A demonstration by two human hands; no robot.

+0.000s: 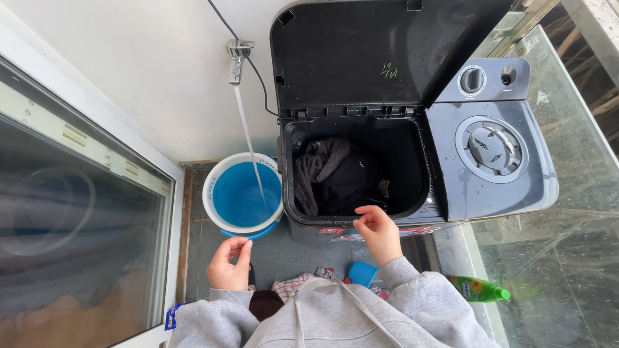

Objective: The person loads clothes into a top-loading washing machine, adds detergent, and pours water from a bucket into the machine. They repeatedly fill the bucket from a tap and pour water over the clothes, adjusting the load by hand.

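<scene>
Both grips loosely curled, holding nothing: right hand point(379, 233) touches the washer tub point(422, 193) rim at 6 o'clock, left hand point(229, 263) hovers just below the bucket point(213, 187).

I'm looking at a home laundry corner on a balcony: ahead of my right hand point(379, 233) a twin-tub washing machine point(490, 154) holds dark clothes point(335, 174); beyond my left hand point(229, 264), a wall tap point(236, 59) fills a blue bucket point(242, 193).
</scene>
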